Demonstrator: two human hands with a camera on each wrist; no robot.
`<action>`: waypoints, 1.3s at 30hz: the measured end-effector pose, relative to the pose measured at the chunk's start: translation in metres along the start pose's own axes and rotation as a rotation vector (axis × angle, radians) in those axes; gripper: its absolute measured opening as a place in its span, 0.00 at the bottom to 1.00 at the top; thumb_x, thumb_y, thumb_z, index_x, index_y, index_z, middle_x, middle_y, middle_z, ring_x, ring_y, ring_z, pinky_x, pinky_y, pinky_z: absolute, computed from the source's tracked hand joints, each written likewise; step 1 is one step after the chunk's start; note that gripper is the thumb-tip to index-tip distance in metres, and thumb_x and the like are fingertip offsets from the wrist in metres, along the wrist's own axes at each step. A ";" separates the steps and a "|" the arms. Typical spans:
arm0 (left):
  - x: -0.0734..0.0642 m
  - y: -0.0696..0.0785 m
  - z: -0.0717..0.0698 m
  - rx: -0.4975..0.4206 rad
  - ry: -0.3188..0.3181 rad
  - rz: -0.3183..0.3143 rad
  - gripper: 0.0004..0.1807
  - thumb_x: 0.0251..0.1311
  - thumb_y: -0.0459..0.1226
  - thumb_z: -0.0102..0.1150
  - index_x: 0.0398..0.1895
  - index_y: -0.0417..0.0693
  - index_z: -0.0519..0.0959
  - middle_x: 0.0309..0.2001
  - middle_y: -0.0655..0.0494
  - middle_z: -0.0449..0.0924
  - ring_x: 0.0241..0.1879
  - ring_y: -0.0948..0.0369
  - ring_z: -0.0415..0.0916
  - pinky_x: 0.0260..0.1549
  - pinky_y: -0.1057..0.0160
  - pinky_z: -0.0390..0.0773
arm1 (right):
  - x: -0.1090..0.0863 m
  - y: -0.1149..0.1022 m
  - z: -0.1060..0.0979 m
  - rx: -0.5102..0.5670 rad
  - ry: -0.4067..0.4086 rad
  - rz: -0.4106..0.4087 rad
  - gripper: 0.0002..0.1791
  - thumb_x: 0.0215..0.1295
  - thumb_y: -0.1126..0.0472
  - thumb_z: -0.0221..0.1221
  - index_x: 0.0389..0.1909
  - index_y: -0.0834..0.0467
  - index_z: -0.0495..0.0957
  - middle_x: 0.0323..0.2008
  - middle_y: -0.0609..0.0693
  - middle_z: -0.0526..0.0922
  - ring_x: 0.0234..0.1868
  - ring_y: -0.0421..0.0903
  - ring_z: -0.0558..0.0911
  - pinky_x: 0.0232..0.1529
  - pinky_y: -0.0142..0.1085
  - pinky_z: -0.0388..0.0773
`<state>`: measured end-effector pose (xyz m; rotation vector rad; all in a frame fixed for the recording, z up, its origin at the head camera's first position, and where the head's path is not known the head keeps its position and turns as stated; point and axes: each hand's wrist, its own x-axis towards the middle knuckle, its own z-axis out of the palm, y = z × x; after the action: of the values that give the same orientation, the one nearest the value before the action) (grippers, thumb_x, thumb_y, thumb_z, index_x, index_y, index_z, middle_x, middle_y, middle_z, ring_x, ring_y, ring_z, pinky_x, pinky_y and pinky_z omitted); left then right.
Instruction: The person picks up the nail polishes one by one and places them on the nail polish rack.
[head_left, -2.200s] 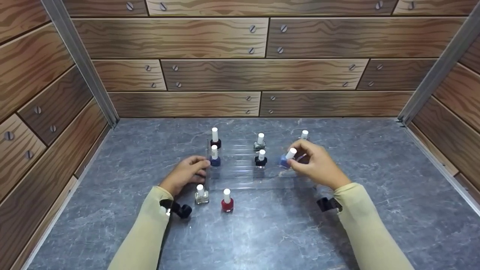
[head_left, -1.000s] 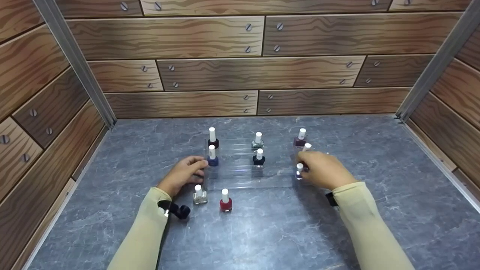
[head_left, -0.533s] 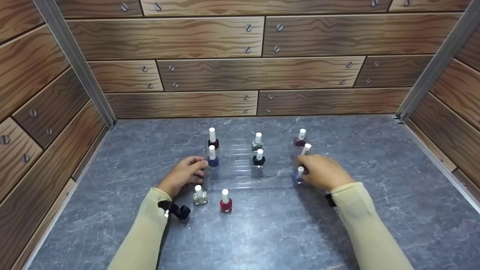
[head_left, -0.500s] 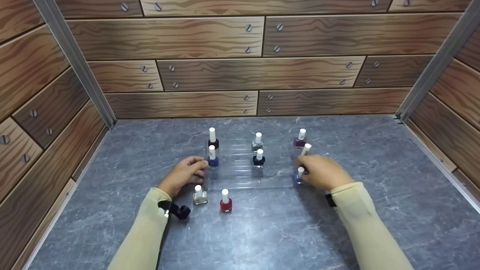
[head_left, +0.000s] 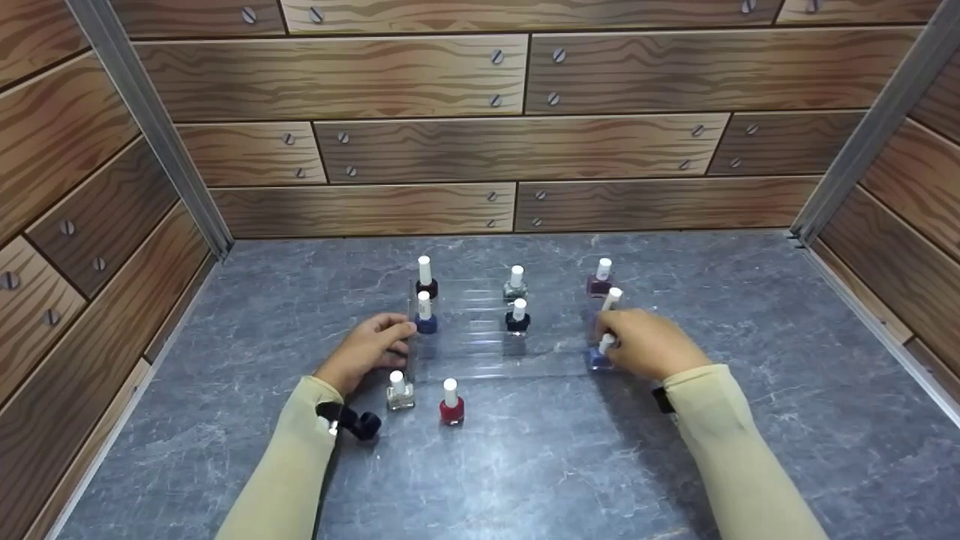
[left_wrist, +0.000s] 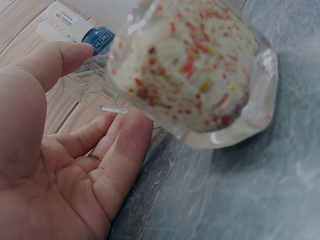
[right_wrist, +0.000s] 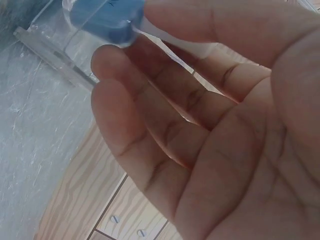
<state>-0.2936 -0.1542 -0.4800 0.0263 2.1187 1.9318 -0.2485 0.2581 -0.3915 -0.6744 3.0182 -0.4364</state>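
Note:
My right hand (head_left: pixel 649 343) pinches a light blue nail polish bottle (head_left: pixel 599 360) with a white cap at the front right of a clear stepped rack (head_left: pixel 480 367). That bottle leans a little, its cap partly behind my fingers; the right wrist view shows its blue body (right_wrist: pixel 105 20) by the thumb. Behind the hand stands another white cap (head_left: pixel 613 296), its bottle mostly hidden. My left hand (head_left: pixel 364 349) touches the rack's left side with thumb and fairly straight fingers, beside a dark blue bottle (head_left: pixel 426 322). A clear bottle with coloured flecks (left_wrist: pixel 185 70) looms close in the left wrist view.
On the rack also stand a dark red bottle (head_left: pixel 427 287), a glitter bottle (head_left: pixel 515 289), a black bottle (head_left: pixel 517 322) and a plum bottle (head_left: pixel 599 285). The flecked bottle (head_left: pixel 400 397) and a red bottle (head_left: pixel 451 411) stand on the grey marbled table before it. Wood-patterned walls (head_left: pixel 420 150) surround it.
My right hand has carried the light blue bottle right and nearer, down to the rack's front step, where its tilt has shifted slightly. The left hand stays at the rack's side.

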 end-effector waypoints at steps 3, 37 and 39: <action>0.000 -0.001 0.000 0.008 0.001 -0.002 0.25 0.70 0.44 0.64 0.62 0.36 0.74 0.51 0.48 0.79 0.42 0.58 0.78 0.41 0.62 0.87 | 0.000 -0.001 -0.001 0.019 -0.004 0.006 0.07 0.59 0.69 0.65 0.37 0.57 0.83 0.35 0.49 0.85 0.34 0.47 0.80 0.38 0.51 0.82; -0.002 0.002 0.000 0.013 -0.009 -0.002 0.27 0.70 0.43 0.64 0.63 0.34 0.73 0.49 0.47 0.80 0.42 0.58 0.79 0.42 0.62 0.87 | 0.000 -0.014 -0.015 0.366 0.312 -0.049 0.12 0.73 0.64 0.61 0.54 0.60 0.80 0.50 0.55 0.85 0.53 0.53 0.82 0.60 0.54 0.79; -0.002 0.002 0.000 0.014 -0.009 0.001 0.28 0.70 0.44 0.64 0.64 0.34 0.73 0.49 0.46 0.80 0.42 0.57 0.79 0.43 0.61 0.87 | 0.001 -0.014 -0.013 0.365 0.310 -0.044 0.11 0.73 0.64 0.61 0.53 0.59 0.80 0.48 0.54 0.85 0.51 0.52 0.82 0.59 0.53 0.80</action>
<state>-0.2918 -0.1544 -0.4776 0.0392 2.1262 1.9141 -0.2450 0.2490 -0.3749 -0.6998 3.0633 -1.1579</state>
